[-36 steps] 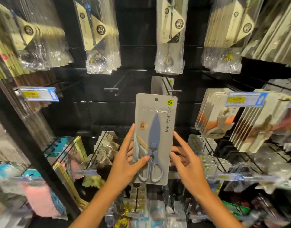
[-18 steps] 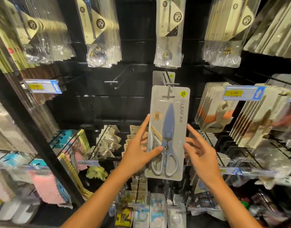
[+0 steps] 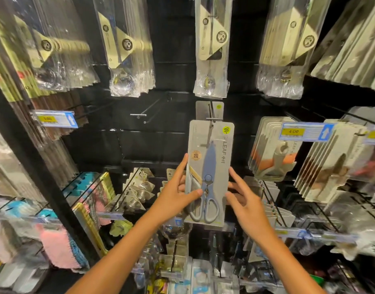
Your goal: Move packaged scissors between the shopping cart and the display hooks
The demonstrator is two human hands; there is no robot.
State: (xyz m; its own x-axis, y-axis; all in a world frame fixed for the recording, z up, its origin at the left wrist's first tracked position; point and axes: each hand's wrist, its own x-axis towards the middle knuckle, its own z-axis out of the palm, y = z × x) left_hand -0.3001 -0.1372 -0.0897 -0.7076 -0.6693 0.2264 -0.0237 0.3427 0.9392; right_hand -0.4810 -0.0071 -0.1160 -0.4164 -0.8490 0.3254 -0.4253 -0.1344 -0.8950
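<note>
A person's left hand (image 3: 171,196) grips the packaged scissors (image 3: 209,175) at a store display, thumb across the card's front and fingers behind its left edge. The grey card shows blue-bladed, grey-handled scissors and a yellow logo at one o'clock. Its top sits at the display hook (image 3: 212,115). The right hand (image 3: 246,204), fingers spread, holds nothing beside the card's right edge.

Left hand (image 3: 175,195) pinching, thumb forward; right hand (image 3: 245,203) fingers spread.
</note>
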